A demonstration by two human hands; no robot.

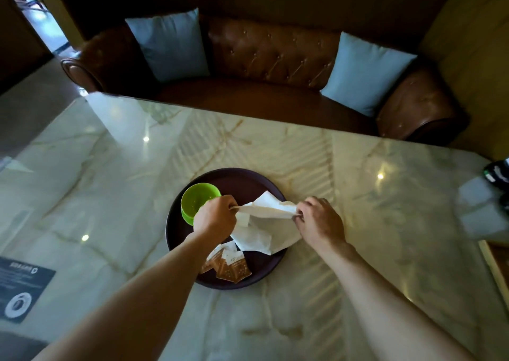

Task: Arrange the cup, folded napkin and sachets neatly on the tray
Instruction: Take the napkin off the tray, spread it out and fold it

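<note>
A round dark tray [248,180] lies on the marble table. A bright green cup [197,198] stands on its left part. Several brown sachets [231,268] lie overlapping near the tray's front edge. A white napkin [264,228] hangs partly unfolded above the tray's right half. My left hand [216,217] pinches the napkin's left corner, just right of the cup. My right hand [321,223] pinches its right corner over the tray's right rim. The napkin's lower part rests on the tray.
The glossy marble table [358,195] spreads wide on all sides of the tray. A brown leather sofa [261,66] with two light blue cushions stands beyond its far edge. A dark printed card [19,286] lies at the left, and dark items [498,173] sit at the right edge.
</note>
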